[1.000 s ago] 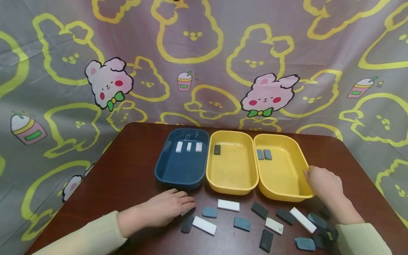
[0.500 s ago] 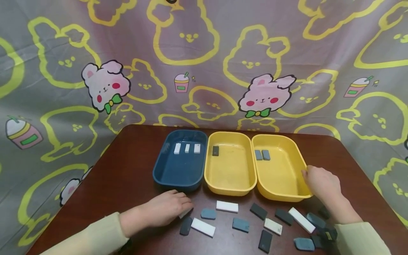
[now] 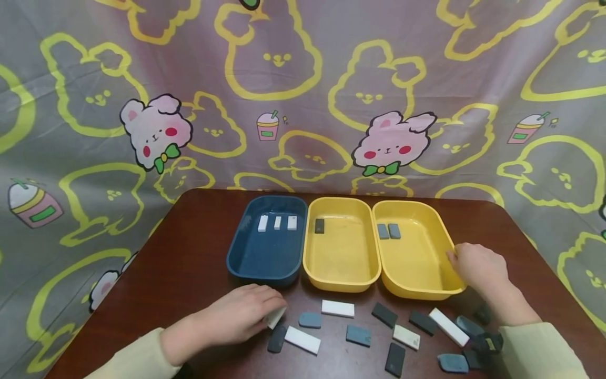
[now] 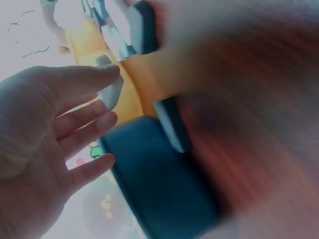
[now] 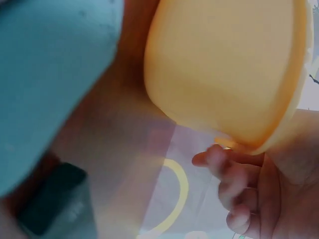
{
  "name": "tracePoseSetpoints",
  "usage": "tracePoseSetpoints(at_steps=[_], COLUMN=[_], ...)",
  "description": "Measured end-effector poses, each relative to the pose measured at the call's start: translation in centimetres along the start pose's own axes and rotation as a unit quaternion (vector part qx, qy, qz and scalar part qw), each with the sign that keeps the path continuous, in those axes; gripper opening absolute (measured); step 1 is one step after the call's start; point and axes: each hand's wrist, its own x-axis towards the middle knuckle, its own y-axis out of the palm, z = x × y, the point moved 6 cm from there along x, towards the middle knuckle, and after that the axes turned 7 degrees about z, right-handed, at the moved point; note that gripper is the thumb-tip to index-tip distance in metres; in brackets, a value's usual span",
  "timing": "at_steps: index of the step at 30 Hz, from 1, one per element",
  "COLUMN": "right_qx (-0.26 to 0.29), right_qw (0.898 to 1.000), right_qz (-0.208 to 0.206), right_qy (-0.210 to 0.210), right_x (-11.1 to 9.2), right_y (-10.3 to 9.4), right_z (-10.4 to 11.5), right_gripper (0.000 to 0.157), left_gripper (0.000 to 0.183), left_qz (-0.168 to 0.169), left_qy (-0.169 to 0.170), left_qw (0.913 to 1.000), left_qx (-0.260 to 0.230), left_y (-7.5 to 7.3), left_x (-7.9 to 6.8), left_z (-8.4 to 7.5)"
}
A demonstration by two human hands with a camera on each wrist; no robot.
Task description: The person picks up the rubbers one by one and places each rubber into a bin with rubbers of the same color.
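Note:
My left hand (image 3: 241, 313) pinches an off-white eraser (image 3: 275, 317) between thumb and fingers, in front of the blue tray (image 3: 267, 273). In the left wrist view the eraser (image 4: 113, 94) stands tilted at the thumb tip, while the lower fingers spread loosely. A dark eraser (image 3: 276, 339) and a long white eraser (image 3: 303, 340) lie just below this hand. My right hand (image 3: 480, 268) grips the right rim of the right yellow tray (image 3: 416, 290); in the right wrist view its fingers (image 5: 234, 184) curl outside the tray wall, with the thumb hidden.
A middle yellow tray (image 3: 343, 285) holds one dark eraser (image 3: 319, 226). Three white erasers sit in the blue tray, two blue-grey ones (image 3: 394, 231) in the right tray. Several white, dark and blue-grey erasers lie scattered on the brown table (image 3: 189, 252). A patterned cloth (image 3: 303, 105) hangs behind.
The off-white eraser, mostly covered by my left fingers before, now shows more and is tilted up in them. My right hand keeps its place at the tray rim.

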Motion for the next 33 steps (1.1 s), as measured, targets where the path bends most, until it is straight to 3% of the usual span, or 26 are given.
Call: tracePoseSetpoints(at_steps=[4, 8, 13, 17, 22, 28, 33], right_qx=[0.001, 0.006, 0.006, 0.010, 0.007, -0.004, -0.008], right_qw=[1.000, 0.998, 0.993, 0.988, 0.978, 0.950, 0.926], right_qz=[-0.013, -0.062, -0.119, -0.140, -0.124, -0.098, -0.076], right_qy=[0.008, 0.017, -0.013, -0.071, -0.166, -0.296, -0.370], right_x=[0.0, 0.1, -0.4, -1.5, -2.6, -4.3, -5.3], right_y=[-0.8, -2.4, -4.3, -5.1, -4.7, -3.1, -1.3], right_z=[0.1, 0.5, 3.6, 8.0, 14.0, 20.7, 24.4], right_gripper=[0.032, 0.036, 0.043, 0.043, 0.042, 0.045, 0.048], left_gripper=[0.045, 0.045, 0.044, 0.045, 0.048, 0.054, 0.057], left_qz=[-0.001, -0.001, 0.006, 0.004, -0.026, -0.075, -0.077], left_qy=[-0.005, -0.021, -0.046, -0.066, -0.090, -0.137, -0.180], left_qw=[0.9999, 0.9994, 0.9981, 0.9969, 0.9952, 0.9876, 0.9806], left_qx=[-0.011, -0.027, -0.042, -0.042, -0.027, -0.014, -0.008], left_y=[-0.9, -1.7, -2.1, -2.5, -3.8, -5.8, -6.4], left_x=[0.0, 0.0, 0.0, -0.2, -0.5, -1.0, -1.2], left_z=[-0.2, 0.0, 0.4, 0.7, 1.7, 4.4, 6.9])
